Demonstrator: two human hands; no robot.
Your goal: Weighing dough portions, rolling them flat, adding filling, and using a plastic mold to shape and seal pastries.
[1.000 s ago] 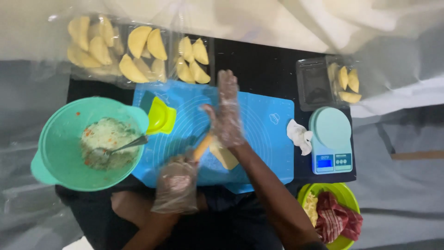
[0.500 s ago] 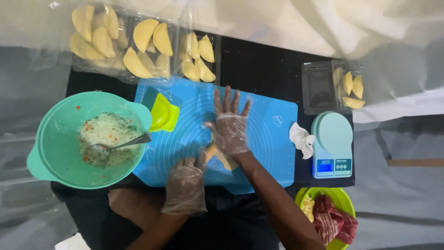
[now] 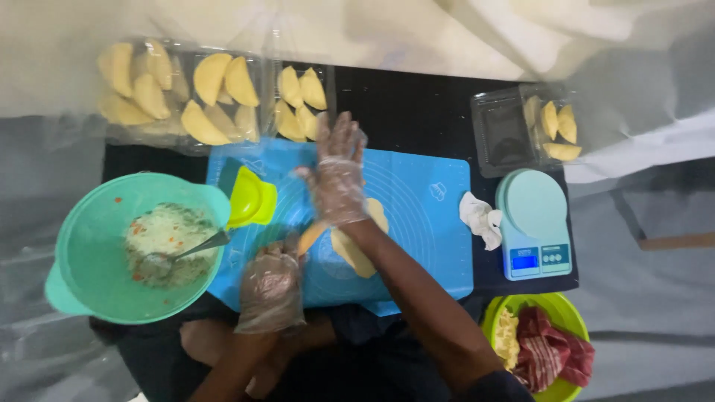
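Right hand [image 3: 339, 179] spread flat, I press the dough [image 3: 356, 246] at mat [image 3: 424, 223] centre | left hand [image 3: 272, 286] curled on the dough's near-left edge, steadying | bowl [image 3: 89, 260] left of mat, within reach
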